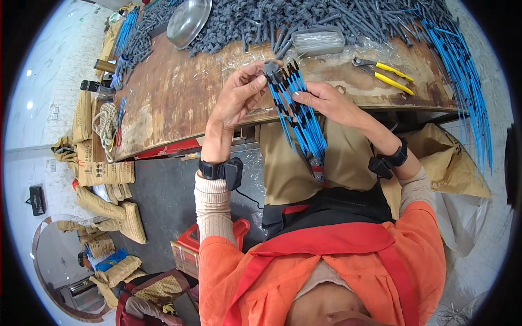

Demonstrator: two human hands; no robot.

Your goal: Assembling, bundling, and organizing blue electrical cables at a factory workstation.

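Observation:
My left hand (242, 93) pinches a small dark grey plastic fitting (272, 69) between thumb and fingers, above the table's front edge. Close beside it, my right hand (325, 104) is closed on a bundle of thin blue rods (309, 133) with black tips and black bands. The rods hang down over my lap, their black ends pointing up beside the grey fitting. Whether a rod is seated in the fitting is too small to tell.
Grey plastic fittings (261, 24) are heaped along the back of the wooden table (179, 92). A clear box (318, 41), a clear bowl (187, 22) and yellow-handled pliers (389, 76) lie there. More blue rods (462, 87) overhang the right edge. Sacks (106, 168) stand on the left.

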